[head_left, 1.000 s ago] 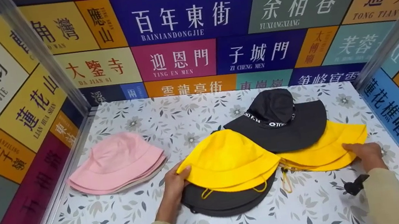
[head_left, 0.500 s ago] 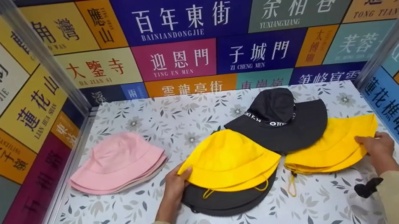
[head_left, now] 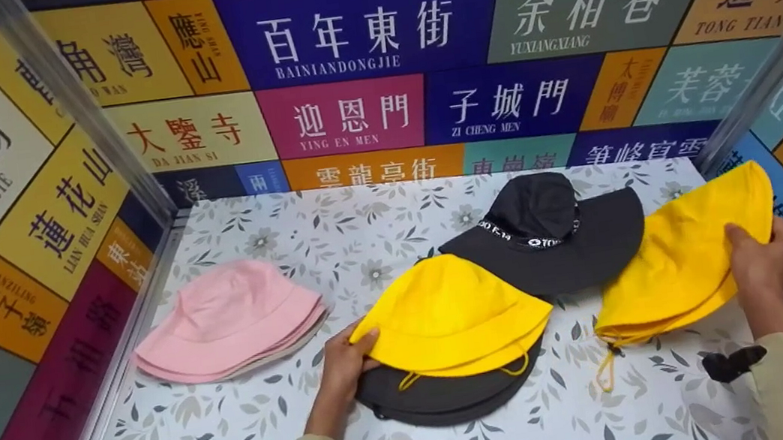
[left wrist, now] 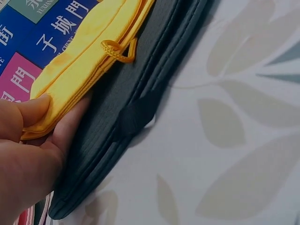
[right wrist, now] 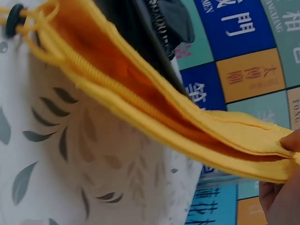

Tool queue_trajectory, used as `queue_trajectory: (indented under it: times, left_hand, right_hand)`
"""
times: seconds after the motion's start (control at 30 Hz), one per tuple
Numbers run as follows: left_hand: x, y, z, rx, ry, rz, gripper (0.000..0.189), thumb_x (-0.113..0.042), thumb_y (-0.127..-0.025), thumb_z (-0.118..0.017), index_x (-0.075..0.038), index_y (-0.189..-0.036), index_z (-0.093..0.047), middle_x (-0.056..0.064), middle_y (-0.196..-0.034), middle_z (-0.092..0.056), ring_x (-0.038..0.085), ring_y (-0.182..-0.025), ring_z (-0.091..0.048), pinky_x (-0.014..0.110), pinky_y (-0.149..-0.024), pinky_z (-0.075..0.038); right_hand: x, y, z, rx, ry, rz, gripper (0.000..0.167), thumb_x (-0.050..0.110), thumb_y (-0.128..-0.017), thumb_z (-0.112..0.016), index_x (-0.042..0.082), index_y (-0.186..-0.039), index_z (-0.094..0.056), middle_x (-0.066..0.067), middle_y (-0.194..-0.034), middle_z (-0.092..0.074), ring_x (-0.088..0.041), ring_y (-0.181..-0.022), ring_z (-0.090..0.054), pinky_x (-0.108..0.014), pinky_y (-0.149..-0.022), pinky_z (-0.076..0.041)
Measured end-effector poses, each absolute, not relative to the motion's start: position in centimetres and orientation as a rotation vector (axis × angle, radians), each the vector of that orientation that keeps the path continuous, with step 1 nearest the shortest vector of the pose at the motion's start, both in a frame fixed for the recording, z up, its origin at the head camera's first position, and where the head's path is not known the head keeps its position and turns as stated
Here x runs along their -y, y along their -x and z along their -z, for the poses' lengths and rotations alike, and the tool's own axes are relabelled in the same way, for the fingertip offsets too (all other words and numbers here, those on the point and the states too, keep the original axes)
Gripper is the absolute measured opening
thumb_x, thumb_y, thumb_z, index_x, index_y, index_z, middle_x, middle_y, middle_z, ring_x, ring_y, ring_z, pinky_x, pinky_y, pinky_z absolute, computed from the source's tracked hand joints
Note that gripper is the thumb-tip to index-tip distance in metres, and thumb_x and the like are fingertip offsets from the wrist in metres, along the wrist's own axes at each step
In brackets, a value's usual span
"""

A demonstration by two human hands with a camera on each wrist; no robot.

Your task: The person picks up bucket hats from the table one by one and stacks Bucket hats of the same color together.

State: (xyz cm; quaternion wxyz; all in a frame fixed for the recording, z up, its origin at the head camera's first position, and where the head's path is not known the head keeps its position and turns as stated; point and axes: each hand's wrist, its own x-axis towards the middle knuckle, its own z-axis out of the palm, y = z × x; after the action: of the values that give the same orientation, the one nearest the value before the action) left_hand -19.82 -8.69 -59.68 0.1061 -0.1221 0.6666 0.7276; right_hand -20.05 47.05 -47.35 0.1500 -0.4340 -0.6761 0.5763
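Note:
My left hand (head_left: 343, 359) pinches the left brim of a yellow bucket hat (head_left: 448, 303), its thumb on top. That hat lies over a dark hat (head_left: 452, 394) whose brim shows below; the left wrist view shows the yellow cord loop (left wrist: 119, 50). At the right, my right hand (head_left: 766, 261) grips the brim of a second yellow hat (head_left: 691, 256), folded flat and tilted with its right end raised. In the right wrist view its brim opening (right wrist: 126, 79) gapes slightly. A cord (head_left: 606, 372) hangs from its lower left end.
A black wide-brimmed hat (head_left: 553, 244) with a lettered band lies behind, beside the second yellow hat. A pink bucket hat (head_left: 230, 317) sits at the left, with further brims under it. Panels with printed signs (head_left: 366, 26) stand around the floral table (head_left: 238, 437).
My right hand has moved right and up, drawing the second yellow hat from beside the first and lifting its right end. My left hand keeps its hold almost in place.

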Motion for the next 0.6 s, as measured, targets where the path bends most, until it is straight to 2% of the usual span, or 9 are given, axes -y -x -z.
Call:
queue_trajectory:
  times: [0.13,0.27,0.5,0.6]
  left_hand:
    - [8.8,19.8,59.7,-1.972,0.374,-2.13,0.049,-0.021,-0.096,-0.068,-0.002,-0.139,-0.057,0.01,-0.098,-0.072,0.013,-0.072,-0.07,0.027,-0.058,-0.059]
    - [8.8,19.9,60.0,-1.989,0.386,-2.111,0.047,-0.021,-0.096,-0.068,-0.002,-0.138,-0.059,0.014,-0.103,-0.072,0.014,-0.074,-0.071,0.027,-0.059,-0.06]
    - [8.8,20.0,60.2,-1.998,0.396,-2.098,0.047,-0.021,-0.095,-0.07,-0.003,-0.137,-0.06,0.016,-0.109,-0.072,0.013,-0.076,-0.071,0.026,-0.06,-0.059]
    - [8.8,19.9,60.2,-1.987,0.383,-2.114,0.049,-0.021,-0.095,-0.07,-0.002,-0.138,-0.059,0.016,-0.109,-0.073,0.013,-0.075,-0.071,0.027,-0.06,-0.06]
  right_hand:
    - [-46.2,20.3,45.9,1.846,1.199,-1.614,0.053,0.034,-0.092,-0.071,0.029,-0.143,-0.055,0.018,-0.116,-0.057,-0.002,-0.098,-0.051,-0.028,-0.117,-0.038]
    - [-45.5,20.2,44.6,1.749,1.14,-1.61,0.051,0.033,-0.089,-0.074,0.026,-0.137,-0.061,0.017,-0.114,-0.06,-0.002,-0.098,-0.053,-0.025,-0.116,-0.039]
    - [-43.9,19.7,43.0,1.728,0.993,-1.445,0.047,0.033,-0.093,-0.067,0.025,-0.139,-0.059,0.007,-0.139,-0.06,-0.007,-0.119,-0.058,-0.026,-0.114,-0.04]
    - [-43.4,19.4,42.3,1.721,0.958,-1.417,0.051,0.038,-0.091,-0.065,0.026,-0.14,-0.057,0.008,-0.143,-0.057,-0.006,-0.126,-0.057,-0.025,-0.114,-0.039]
